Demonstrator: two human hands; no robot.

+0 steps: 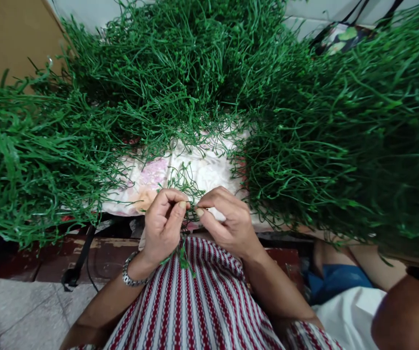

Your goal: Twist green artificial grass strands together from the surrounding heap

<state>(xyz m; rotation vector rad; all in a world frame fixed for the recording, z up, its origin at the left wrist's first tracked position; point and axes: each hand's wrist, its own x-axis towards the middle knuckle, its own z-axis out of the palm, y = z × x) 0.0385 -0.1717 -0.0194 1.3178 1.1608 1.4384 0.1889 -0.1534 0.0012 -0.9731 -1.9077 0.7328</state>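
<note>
My left hand (165,221) and my right hand (227,221) meet almost tip to tip at the table's near edge, thumbs and forefingers pinched. Thin green plastic-looking stems (183,182) with small knobbed ends show just beyond and between the fingertips. A green sprig (183,257) hangs below my left hand, over the striped clothing. The exact spot where the fingers grip the stems is too small to make out. Something white (217,214) shows by my right fingers; I cannot tell what it is.
Heaps of green stems lie at the left (30,155), the back (195,58) and the right (304,146) on a flowered tablecloth (154,172). A patterned bag (342,38) is at the back right. Another person's arm (408,311) is at the lower right.
</note>
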